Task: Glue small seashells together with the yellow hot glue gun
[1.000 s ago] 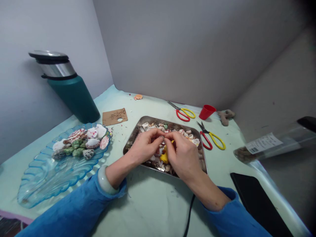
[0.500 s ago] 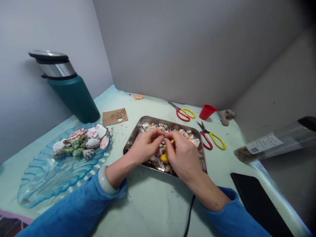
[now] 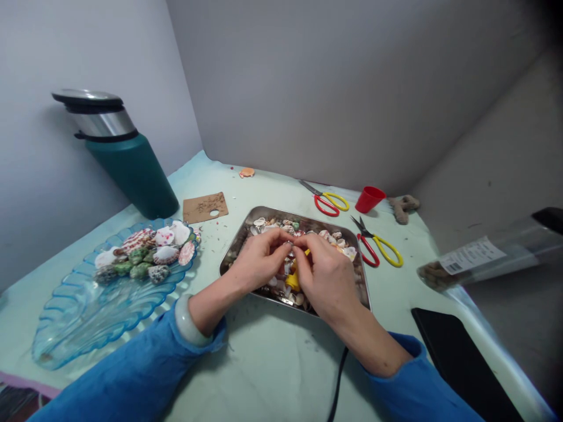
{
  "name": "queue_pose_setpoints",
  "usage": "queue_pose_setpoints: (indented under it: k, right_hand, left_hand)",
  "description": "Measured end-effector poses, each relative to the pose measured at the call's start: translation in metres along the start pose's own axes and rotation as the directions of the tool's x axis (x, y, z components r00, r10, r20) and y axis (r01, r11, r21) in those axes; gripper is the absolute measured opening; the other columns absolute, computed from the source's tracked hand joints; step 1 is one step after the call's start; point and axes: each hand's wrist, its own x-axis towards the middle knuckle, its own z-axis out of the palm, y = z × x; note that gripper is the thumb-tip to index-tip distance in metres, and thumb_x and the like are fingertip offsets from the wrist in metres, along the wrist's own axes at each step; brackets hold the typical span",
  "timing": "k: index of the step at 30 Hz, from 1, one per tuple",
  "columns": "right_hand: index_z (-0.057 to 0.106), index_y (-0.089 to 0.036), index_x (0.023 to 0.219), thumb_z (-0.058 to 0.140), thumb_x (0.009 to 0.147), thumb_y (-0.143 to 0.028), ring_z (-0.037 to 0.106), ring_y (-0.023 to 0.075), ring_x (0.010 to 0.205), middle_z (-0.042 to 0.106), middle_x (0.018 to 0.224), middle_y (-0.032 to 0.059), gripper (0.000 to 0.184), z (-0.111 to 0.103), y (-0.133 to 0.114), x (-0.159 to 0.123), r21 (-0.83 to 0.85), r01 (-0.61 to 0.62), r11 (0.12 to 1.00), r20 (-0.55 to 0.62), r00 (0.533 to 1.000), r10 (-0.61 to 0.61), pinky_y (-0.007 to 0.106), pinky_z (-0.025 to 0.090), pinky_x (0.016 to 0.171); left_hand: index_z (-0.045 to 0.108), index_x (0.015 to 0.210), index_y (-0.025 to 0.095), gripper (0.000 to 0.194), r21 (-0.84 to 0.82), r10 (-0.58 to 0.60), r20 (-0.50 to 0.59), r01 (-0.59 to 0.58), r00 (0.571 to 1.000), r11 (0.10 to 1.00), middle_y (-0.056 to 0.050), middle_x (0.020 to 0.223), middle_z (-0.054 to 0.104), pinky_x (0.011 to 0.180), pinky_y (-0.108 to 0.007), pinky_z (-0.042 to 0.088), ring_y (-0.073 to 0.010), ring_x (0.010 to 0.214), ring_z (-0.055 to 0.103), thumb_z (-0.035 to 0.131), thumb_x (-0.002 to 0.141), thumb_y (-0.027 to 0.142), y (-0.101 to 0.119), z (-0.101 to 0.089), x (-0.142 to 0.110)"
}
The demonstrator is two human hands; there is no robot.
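Metal tray [image 3: 240,236] at twelve o'clock; pinching left hand [image 3: 257,259] and right hand [image 3: 329,271] fingers together over it, seemingly working a hidden, unidentifiable piece; next, probably needing steady pressure.

Grip of left hand [image 3: 259,258] and right hand [image 3: 331,274]: fingertips meet; anything pinched there is covered or too small to identify. Middle of metal tray [image 3: 240,233] hidden under both hands. Yellow piece [image 3: 292,280]: part behind right fingers, full shape unclear. Both blue sleeves [image 3: 132,363] cut by the picture's bottom edge, as are black cable [image 3: 338,381] and black flat item [image 3: 461,357] by the right edge of the counter [image 3: 264,363]. Label [image 3: 472,256] on clear container [image 3: 519,240]: print illegible. Red speck [image 3: 231,168], counter's far edge: too small to name.
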Motion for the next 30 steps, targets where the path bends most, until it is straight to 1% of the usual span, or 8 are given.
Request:
queue_pose_setpoints:
  k: [6, 11, 15, 18, 21, 30]
  right_hand:
    - [0.060, -0.018, 0.088, 0.049, 0.089, -0.017, 0.063, 0.0190, 0.077, 0.067, 0.084, 0.0045, 0.012, 0.0005, 0.0008, -0.0003, 0.003, -0.010, 1.000, 0.001, 1.000, 0.010, 0.029, 0.041, 0.068]
    - [0.060, -0.018, 0.088, 0.048, 0.089, -0.017, 0.062, 0.0187, 0.077, 0.067, 0.085, 0.0043, 0.012, 0.0005, 0.0008, -0.0005, -0.001, -0.009, 1.000, 0.005, 1.000, 0.009, 0.029, 0.041, 0.068]
    - [0.060, -0.019, 0.088, 0.048, 0.089, -0.017, 0.062, 0.0185, 0.077, 0.067, 0.084, 0.0042, 0.012, 0.0005, 0.0009, -0.0006, -0.007, -0.004, 1.000, 0.001, 1.000, 0.004, 0.029, 0.041, 0.067]
    - [0.059, -0.019, 0.087, 0.048, 0.089, -0.018, 0.062, 0.0184, 0.076, 0.067, 0.084, 0.0044, 0.012, 0.0012, 0.0013, -0.0002, -0.010, -0.007, 1.000, 0.007, 1.000, 0.007, 0.029, 0.041, 0.068]
    - [0.060, -0.018, 0.088, 0.047, 0.090, -0.019, 0.062, 0.0188, 0.076, 0.067, 0.084, 0.0049, 0.013, 0.0021, 0.0015, 0.0003, -0.021, -0.011, 1.000, 0.024, 1.000, 0.012, 0.029, 0.041, 0.068]
    - [0.061, -0.016, 0.087, 0.048, 0.089, -0.017, 0.063, 0.0190, 0.074, 0.067, 0.083, 0.0057, 0.013, 0.0015, -0.0014, -0.0011, -0.029, -0.020, 0.999, 0.056, 0.998, 0.022, 0.029, 0.040, 0.067]
  left_hand:
    - [0.059, 0.095, 0.016, 0.016, 0.016, 0.006, -0.002, -0.006, 1.000, 1.000, 0.001, 0.068, 0.059, 0.046, -0.020, 0.044, -0.0088, 0.048, 0.054, 0.052, 0.085, 0.027, -0.0018, -0.0003, -0.0007]
    - [0.059, 0.095, 0.016, 0.016, 0.008, 0.006, 0.004, -0.006, 1.000, 1.000, 0.000, 0.072, 0.061, 0.045, -0.020, 0.044, -0.0088, 0.049, 0.055, 0.052, 0.085, 0.027, -0.0016, 0.0003, -0.0002]
    - [0.059, 0.094, 0.016, 0.015, 0.001, -0.008, -0.003, 0.008, 1.000, 1.000, 0.002, 0.067, 0.059, 0.044, -0.019, 0.043, -0.0088, 0.047, 0.054, 0.052, 0.084, 0.026, 0.0006, 0.0005, 0.0003]
    - [0.059, 0.093, 0.016, 0.015, -0.003, -0.011, -0.004, 0.011, 1.000, 1.000, 0.001, 0.069, 0.061, 0.044, -0.019, 0.043, -0.0082, 0.047, 0.054, 0.053, 0.083, 0.025, 0.0010, 0.0003, 0.0000]
    - [0.059, 0.093, 0.017, 0.015, 0.011, -0.010, -0.001, 0.010, 1.000, 1.000, 0.000, 0.074, 0.063, 0.044, -0.019, 0.043, -0.0081, 0.047, 0.055, 0.052, 0.083, 0.025, 0.0005, 0.0000, -0.0001]
    - [0.059, 0.095, 0.017, 0.016, 0.078, -0.014, 0.013, 0.013, 1.000, 0.997, 0.000, 0.075, 0.064, 0.044, -0.021, 0.044, -0.0098, 0.048, 0.057, 0.049, 0.084, 0.024, -0.0028, -0.0010, 0.0021]
